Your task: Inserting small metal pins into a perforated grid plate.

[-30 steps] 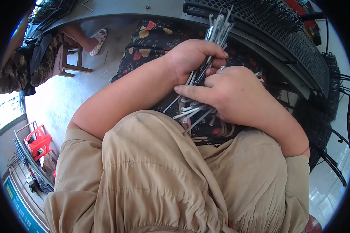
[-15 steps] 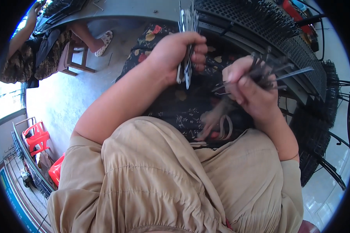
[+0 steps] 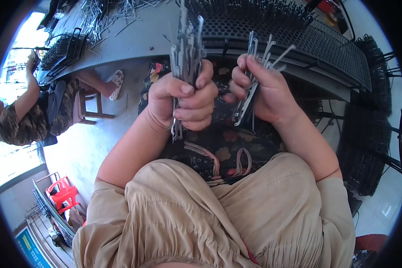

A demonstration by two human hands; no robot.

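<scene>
My left hand (image 3: 198, 105) is closed around a thick bundle of thin metal strips (image 3: 185, 58), held roughly upright above my lap. Many strips have small holes or loops at their ends, and their tips stick out unevenly above and below the fist. To its right, my right hand (image 3: 274, 89) grips a smaller bunch of similar strips (image 3: 248, 100) between thumb and fingers. Those strips lean and fan apart at the top. The two bundles are apart. A dark floral cloth (image 3: 263, 143) with a pale tie hangs beneath both hands.
Ahead, a grey table (image 3: 134, 44) carries a loose heap of strips (image 3: 102, 20) and a black perforated rack (image 3: 272, 40) with dense dark pieces behind it. Black bristly racks (image 3: 366, 134) stand at right. Another person (image 3: 20, 123) sits at far left, near a wooden stool (image 3: 96, 107).
The view now takes in more of the table. My left hand's bundle stands higher above the fist. My right hand, blurred earlier, now holds its strips more upright and closer to the left.
</scene>
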